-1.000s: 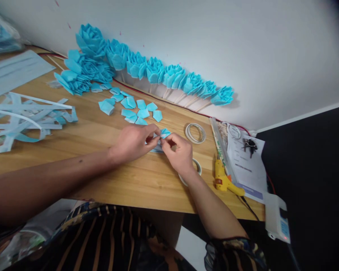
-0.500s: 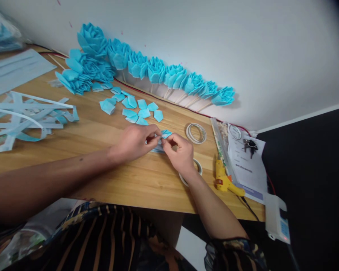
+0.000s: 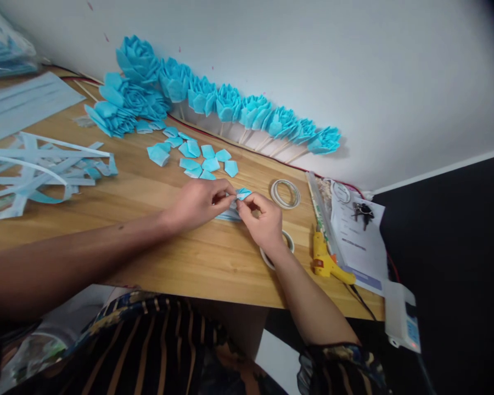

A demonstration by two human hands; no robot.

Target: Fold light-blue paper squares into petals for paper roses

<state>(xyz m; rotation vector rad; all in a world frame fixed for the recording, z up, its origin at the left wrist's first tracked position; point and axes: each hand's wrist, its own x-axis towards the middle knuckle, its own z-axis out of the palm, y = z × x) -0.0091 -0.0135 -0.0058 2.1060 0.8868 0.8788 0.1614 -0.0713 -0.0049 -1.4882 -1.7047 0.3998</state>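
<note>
Both hands meet over the wooden table (image 3: 181,269). My left hand (image 3: 200,203) pinches the left side of a small blue fabric petal (image 3: 243,193). My right hand (image 3: 263,219) pinches the same petal from the right, its fingertips almost touching the left ones. Under the hands lies a flat light-blue fabric piece (image 3: 229,215), partly hidden. Loose blue petals (image 3: 209,164) are scattered just beyond. One tape roll (image 3: 286,194) lies past my right hand, and another tape roll (image 3: 288,241) is partly covered by my right wrist.
Blue fabric flowers (image 3: 228,103) on sticks lean along the wall, with stacked petals (image 3: 113,118) at their left end. Cut strips (image 3: 45,170) and a flat mask sheet (image 3: 24,104) lie left. To the right are a yellow glue gun (image 3: 323,258), papers (image 3: 362,241) and keys (image 3: 364,211).
The left fingertips have shifted very slightly against the petal. Both hands keep their pinch, and the whole view has moved a little.
</note>
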